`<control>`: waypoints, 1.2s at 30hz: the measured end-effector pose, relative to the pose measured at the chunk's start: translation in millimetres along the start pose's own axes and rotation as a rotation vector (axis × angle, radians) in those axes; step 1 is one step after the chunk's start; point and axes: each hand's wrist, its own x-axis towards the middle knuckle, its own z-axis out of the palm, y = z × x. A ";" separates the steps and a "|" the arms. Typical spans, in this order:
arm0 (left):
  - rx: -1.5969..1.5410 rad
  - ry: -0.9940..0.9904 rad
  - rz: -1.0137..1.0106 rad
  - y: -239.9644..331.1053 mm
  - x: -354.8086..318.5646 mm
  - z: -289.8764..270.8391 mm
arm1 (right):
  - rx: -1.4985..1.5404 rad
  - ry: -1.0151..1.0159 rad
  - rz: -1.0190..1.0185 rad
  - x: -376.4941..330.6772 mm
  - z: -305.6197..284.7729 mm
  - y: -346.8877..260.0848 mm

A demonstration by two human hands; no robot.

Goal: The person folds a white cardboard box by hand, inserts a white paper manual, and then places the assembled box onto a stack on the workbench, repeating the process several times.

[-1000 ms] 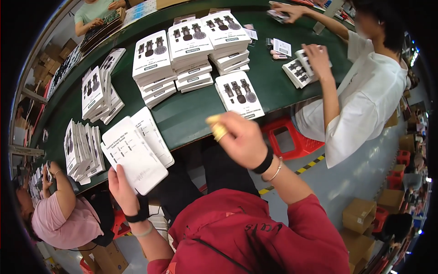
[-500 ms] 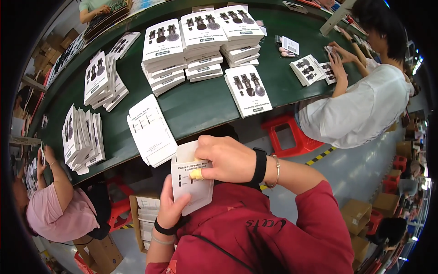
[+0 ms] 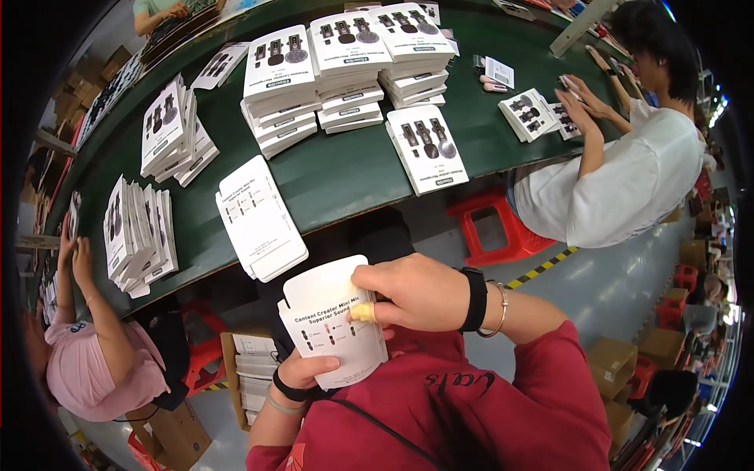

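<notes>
Holding 1 white box [image 3: 349, 351]: left hand [image 3: 305, 370] clasping lower part, right hand [image 3: 415, 290] gripping near top.

You're looking down and forward from your head, one wide fisheye view: hands [image 3: 416, 289] close beneath the lens, red shirt [image 3: 518, 396] at the lower edge, bench [image 3: 342, 174] curving away ahead, floor [image 3: 605, 284] farther below on the right.

Slim white printed carton [image 3: 349, 349], tilted, top flap [image 3: 323, 286] extended, in mid-air

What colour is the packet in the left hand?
White packet with dark print, best seen in head view.
</notes>
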 end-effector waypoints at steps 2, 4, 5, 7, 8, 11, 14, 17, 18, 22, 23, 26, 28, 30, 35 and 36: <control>0.089 0.084 -0.002 -3.9 -5.2 -4.5 | 0.128 0.089 -0.039 -4.8 11.7 5.5; 0.272 0.253 -0.004 -6.9 -11.3 -11.8 | 0.310 0.167 0.041 -9.9 20.4 4.6; 0.272 0.255 -0.005 -7.3 -13.5 -16.1 | 0.402 0.206 0.081 -12.2 23.6 3.2; 0.444 0.293 0.009 -7.4 -17.2 -25.2 | 0.400 0.247 0.083 -16.7 28.9 -0.7; 0.530 0.313 0.017 -7.7 -18.3 -27.4 | 0.395 0.289 0.086 -18.6 31.1 -2.4; 0.713 0.465 0.318 -8.3 -10.3 -17.2 | 0.380 0.352 0.075 -19.9 40.5 1.2; 0.792 0.528 0.532 -13.5 -2.5 -11.0 | 0.362 0.385 0.043 -19.8 47.2 4.1; 0.773 0.508 0.653 -16.7 -0.9 -9.2 | 0.556 0.374 0.246 -23.7 42.4 -4.7; 0.777 0.483 0.672 -16.3 -1.5 -8.9 | 0.557 0.373 0.244 -21.5 43.1 -3.6; 0.873 0.446 0.695 -16.8 -6.3 -16.4 | 1.417 0.395 0.232 -10.2 46.6 13.2; 0.961 0.470 0.685 -17.0 -9.2 -21.7 | 1.416 0.272 0.220 -8.6 46.0 19.5; 1.047 0.492 0.677 -14.4 -9.0 -18.8 | 1.407 0.027 0.195 -3.5 42.3 29.4; 1.039 0.487 0.683 -12.3 -6.8 -13.7 | 1.408 0.054 0.144 2.2 41.8 29.7; 1.015 0.510 0.681 -16.0 -6.3 -11.7 | 1.410 0.063 0.117 3.1 38.7 29.8; 0.861 0.547 0.779 -33.4 4.7 -9.6 | 0.491 0.111 -0.199 -6.6 20.4 25.4; 0.808 0.544 0.830 -34.7 6.3 -9.3 | 0.410 0.115 -0.263 -6.7 17.0 23.2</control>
